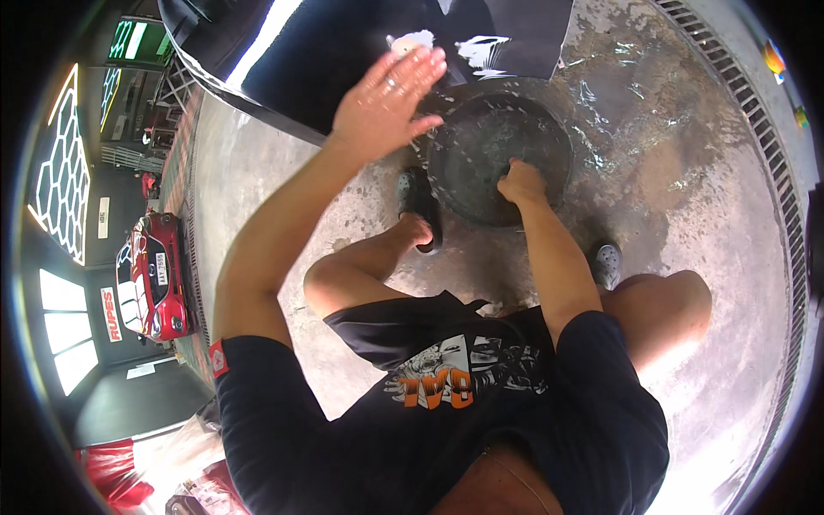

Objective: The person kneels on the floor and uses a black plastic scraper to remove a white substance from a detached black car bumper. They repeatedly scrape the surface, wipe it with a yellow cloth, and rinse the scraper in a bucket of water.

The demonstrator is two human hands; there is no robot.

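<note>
Glossy black panel point(330, 64) with bright reflections, round dark basin point(472, 150) just beside it on wet concrete floor point(639, 176)

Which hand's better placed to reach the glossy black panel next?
Left, likely: the left hand is extended over the glossy black panel, near a white patch; contact is unclear. The right hand is at the round dark tub, farther off.

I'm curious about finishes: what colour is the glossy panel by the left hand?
The panel is black with white reflections, best seen in the head view.
</note>
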